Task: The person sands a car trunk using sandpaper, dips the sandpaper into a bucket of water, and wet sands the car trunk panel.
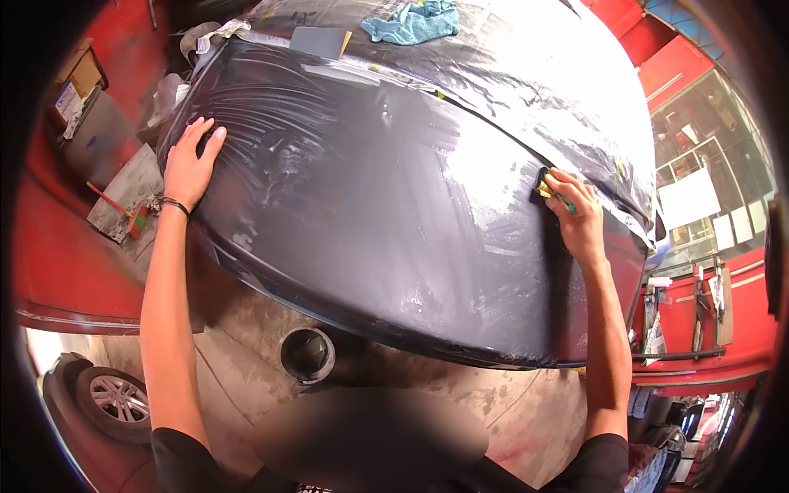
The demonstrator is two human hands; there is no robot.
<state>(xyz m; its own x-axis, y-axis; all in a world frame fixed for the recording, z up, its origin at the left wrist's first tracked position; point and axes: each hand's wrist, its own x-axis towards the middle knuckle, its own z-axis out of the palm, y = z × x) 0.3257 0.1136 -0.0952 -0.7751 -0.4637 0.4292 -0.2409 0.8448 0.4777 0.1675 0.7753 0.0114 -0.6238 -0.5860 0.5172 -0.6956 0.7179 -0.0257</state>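
A dark, wet car panel (353, 205) with streaks across its surface fills the middle of the view. My left hand (192, 163) lies on its left edge, fingers apart, holding nothing. Near the panel's right rear edge, my right hand (577, 212) is closed round a small yellow and dark pad (545, 189), which is pressed to the surface. The underside of the pad is hidden. Plastic sheeting (526, 74) covers the car behind the panel. On the seam lies a grey sheet (319, 41), and a blue cloth (413, 23) rests on the plastic.
A bucket (307, 355) stands on the concrete floor (238, 361) below the panel's front edge. Red walls flank the car, with tools (699, 308) hanging at the right. Another car's wheel (117, 396) shows at the lower left.
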